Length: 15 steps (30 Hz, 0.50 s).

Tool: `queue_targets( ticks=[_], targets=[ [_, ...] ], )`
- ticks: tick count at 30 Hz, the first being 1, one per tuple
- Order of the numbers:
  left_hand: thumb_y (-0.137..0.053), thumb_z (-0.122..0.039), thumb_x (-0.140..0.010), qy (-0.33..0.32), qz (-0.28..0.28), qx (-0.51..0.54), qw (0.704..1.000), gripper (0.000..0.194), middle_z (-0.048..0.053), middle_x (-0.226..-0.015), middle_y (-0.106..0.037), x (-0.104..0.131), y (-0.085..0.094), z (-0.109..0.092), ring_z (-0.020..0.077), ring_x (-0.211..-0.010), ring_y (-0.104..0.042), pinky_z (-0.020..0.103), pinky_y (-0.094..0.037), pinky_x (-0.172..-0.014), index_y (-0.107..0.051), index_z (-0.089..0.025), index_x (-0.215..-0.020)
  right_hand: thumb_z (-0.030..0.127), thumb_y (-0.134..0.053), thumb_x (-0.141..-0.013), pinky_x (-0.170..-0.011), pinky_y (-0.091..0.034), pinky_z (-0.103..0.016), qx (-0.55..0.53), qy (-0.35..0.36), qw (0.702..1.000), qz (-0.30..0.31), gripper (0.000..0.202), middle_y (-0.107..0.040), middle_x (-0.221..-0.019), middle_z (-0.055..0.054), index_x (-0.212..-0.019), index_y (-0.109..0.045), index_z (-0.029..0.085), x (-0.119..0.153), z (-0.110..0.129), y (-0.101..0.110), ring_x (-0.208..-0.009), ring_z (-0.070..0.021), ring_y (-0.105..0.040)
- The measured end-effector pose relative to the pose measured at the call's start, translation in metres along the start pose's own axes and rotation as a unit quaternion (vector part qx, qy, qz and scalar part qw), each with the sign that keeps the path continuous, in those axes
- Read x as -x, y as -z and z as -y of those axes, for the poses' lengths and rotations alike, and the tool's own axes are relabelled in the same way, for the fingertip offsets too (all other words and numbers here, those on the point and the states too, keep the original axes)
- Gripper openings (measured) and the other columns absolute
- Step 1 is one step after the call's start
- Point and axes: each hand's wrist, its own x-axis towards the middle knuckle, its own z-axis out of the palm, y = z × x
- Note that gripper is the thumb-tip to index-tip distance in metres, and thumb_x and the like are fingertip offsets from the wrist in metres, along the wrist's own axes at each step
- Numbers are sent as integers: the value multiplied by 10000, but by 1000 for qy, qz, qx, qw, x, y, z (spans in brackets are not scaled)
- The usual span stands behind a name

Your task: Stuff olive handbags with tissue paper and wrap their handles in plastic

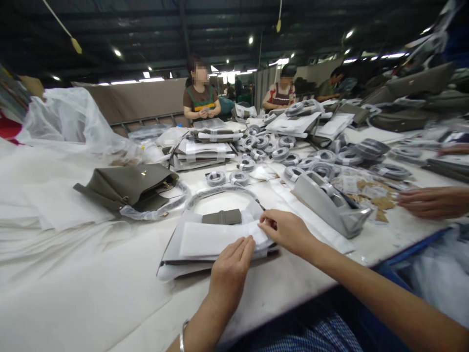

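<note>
A bag partly covered in white foam sheet (208, 239) lies flat on the table, its wrapped handle (223, 189) looping away behind it. A grey-brown strap piece (222, 217) shows above the foam. My left hand (230, 266) rests on the foam's front edge, fingers stretched out side by side, holding nothing. At the bag's right side, my right hand (284, 230) pinches the end of the foam sheet between thumb and fingertips. Just right of it stands a grey tape dispenser (330, 205).
An open grey-brown bag (126, 188) lies at the left, beside stacked white sheets (66, 274). Wrapped strap coils (280, 154) and stacked bags (205, 149) fill the back. Another person's hand (434, 202) reaches over paper tags (377, 195) at the right.
</note>
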Motion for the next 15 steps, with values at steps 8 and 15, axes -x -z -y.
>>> queue_targets(
  ticks=[8,15],
  targets=[
    [-449,-71,-972,-18,7,-25,1000,399,38,-1260,-699,7,-4,6,230,-1105,-678,331,-564,-934,-565,-149,-1345,330,-584,-898,-894,-537,-390,75,-122,976,-166,258,-746,-1115,-109,-1056,-727,185,36,-105,116,-957,-261,-709],
    [-435,-66,-965,-27,3,-35,999,386,38,-1237,-710,5,-3,5,238,-1091,-682,339,-565,-921,-586,-141,-1312,422,-684,-842,-591,-583,-302,41,-174,969,-170,334,-710,-590,-70,-610,-695,182,12,-156,145,-563,-199,-687]
  ],
)
